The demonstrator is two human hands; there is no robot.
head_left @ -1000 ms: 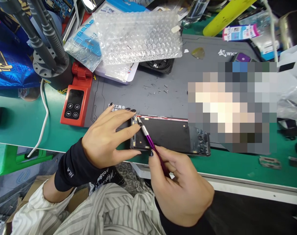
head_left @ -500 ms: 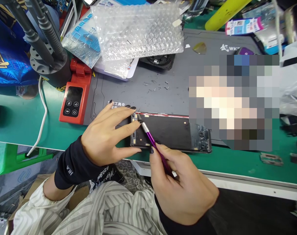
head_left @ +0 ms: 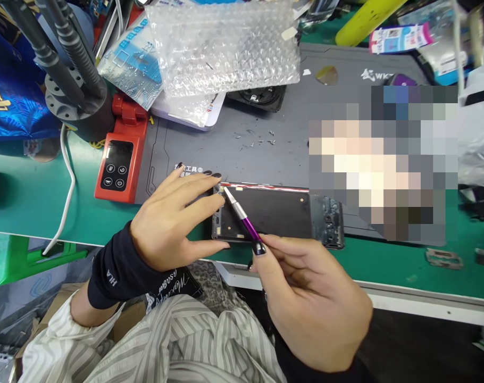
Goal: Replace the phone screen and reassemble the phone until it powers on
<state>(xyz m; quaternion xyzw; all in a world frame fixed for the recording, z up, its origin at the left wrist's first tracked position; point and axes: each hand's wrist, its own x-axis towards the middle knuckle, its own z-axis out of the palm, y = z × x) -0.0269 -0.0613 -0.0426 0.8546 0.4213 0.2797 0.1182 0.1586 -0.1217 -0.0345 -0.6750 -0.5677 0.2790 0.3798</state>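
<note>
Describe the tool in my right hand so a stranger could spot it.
On the green bench lies a grey mat, an opened phone at its near edge. The tool slants across the phone's left end, by the left hand: the only thin rod with a purple handle and silver tip.

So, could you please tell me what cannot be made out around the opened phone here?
Head view:
opened phone: left end partly under the left hand.
purple tool: tip contact too small to tell; rear hidden inside the right hand.
grey mat: right part covered by a pixelated block.
specks on the mat: too small to identify.
</note>
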